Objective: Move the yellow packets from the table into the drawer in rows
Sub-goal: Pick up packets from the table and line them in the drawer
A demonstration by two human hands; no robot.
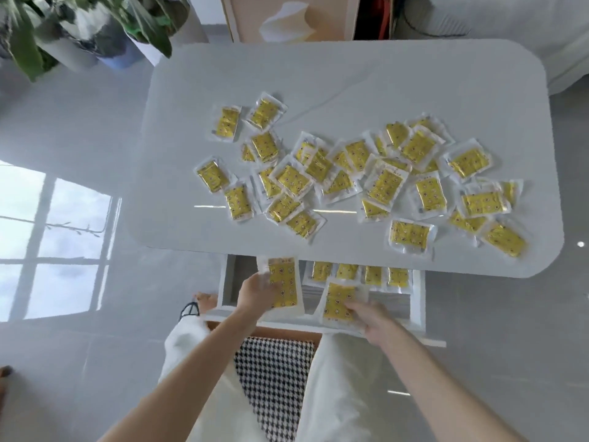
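Houndstooth seat (274, 378) under lap, left hand (255, 290) fingers gripping yellow packet (285, 282) over drawer (417, 301), right hand (371, 317) fingers pinching second packet (339, 301), row of packets (360, 274) behind, loose packets (385, 183) scattered on table (318, 74)

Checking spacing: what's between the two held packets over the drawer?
Head view: only a narrow strip of bare drawer lies between the left packet, in the left hand, and the right packet, in the right hand.

Dozens of yellow packets (385, 186), sealed in clear wrap, lie scattered and overlapping across the white bench (318, 74). In the open drawer (418, 301) under its near edge, a row of four (347, 271) lines the back. The left hand (255, 291) grips a fifth packet (285, 283) and the right hand (374, 320) a sixth packet (339, 301), both over the front.
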